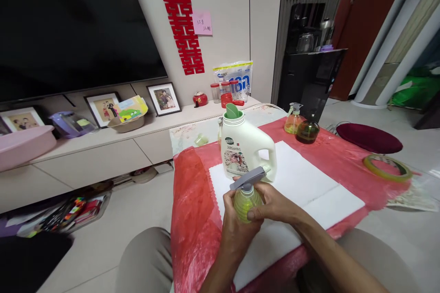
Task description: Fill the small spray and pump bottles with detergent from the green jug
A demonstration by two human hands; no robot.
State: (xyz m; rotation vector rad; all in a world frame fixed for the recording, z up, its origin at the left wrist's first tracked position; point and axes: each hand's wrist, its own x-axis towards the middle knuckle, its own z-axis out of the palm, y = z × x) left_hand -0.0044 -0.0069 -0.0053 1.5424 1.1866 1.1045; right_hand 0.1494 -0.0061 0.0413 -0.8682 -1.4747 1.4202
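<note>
A ribbed clear spray bottle (244, 202) with yellow-green liquid and a grey trigger head (250, 177) is held up over the table's near part. My left hand (237, 219) wraps round its left side and base. From the right, my right hand (271, 203) grips the same bottle, its thumb pressed on the front. Just behind stands a large cream detergent jug (244, 146) with a handle, its mouth uncapped and a green scoop-like piece (233, 111) resting in the neck. Both stand over a white board (309, 183) lying on red plastic sheeting (195, 192).
At the table's far right are another spray bottle (293, 119) and a dark round bottle (307, 131). A tape roll (387, 167) lies at the right edge. A small pale cup (201, 139) is left of the jug. Jars (225, 89) and a kettle (200, 99) stand on the cabinet behind.
</note>
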